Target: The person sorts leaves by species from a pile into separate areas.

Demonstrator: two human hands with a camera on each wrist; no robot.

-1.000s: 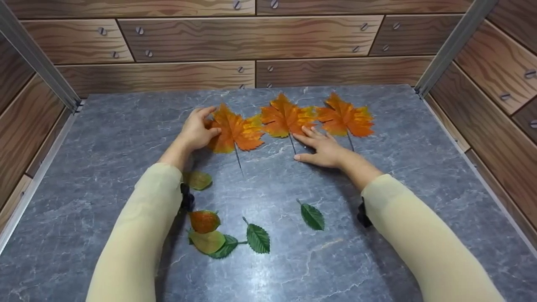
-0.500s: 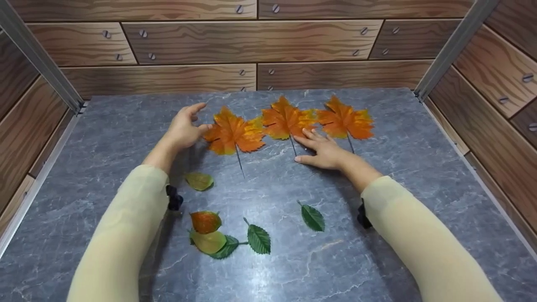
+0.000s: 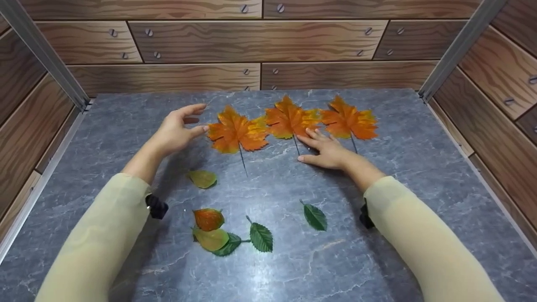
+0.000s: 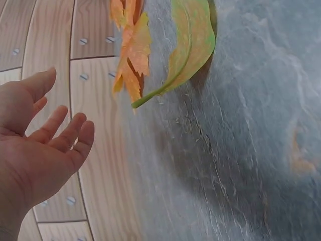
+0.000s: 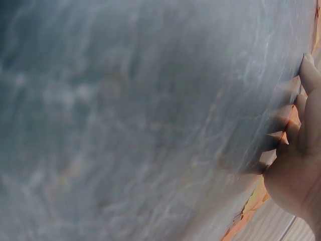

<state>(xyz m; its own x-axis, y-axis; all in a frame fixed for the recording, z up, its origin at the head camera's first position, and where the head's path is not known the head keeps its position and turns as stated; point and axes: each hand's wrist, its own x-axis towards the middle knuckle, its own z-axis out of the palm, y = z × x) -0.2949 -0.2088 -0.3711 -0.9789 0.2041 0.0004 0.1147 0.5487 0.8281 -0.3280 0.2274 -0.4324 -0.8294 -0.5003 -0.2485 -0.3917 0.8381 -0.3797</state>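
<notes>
Three orange maple leaves stand in a row at the back of the table: a left leaf [image 3: 235, 133], a middle leaf [image 3: 288, 119] and a right leaf [image 3: 349, 120], each with a thin dark stem. My left hand [image 3: 173, 129] is just left of the left leaf, thumb near its edge. Nothing is in its fingers, which extend loosely in the left wrist view. With fingers spread, my right hand [image 3: 326, 152] rests by the middle leaf's stem, fingertips over that leaf's lower right edge. In the right wrist view, orange leaf edges show behind the right hand [image 5: 296, 160].
Nearer on the grey marbled table [image 3: 377, 260] lie a yellow-green leaf [image 3: 203, 179], a red-orange leaf [image 3: 209, 219], another yellow-green leaf [image 3: 212, 239] overlapping a green leaf [image 3: 230, 246], and two separate green leaves. Wood-patterned panels [image 3: 201, 42] enclose the back and sides.
My left hand has let go of the left maple leaf's edge and moved left, its fingers opening. The right hand has stayed by the middle leaf. The head view has shifted slightly.
</notes>
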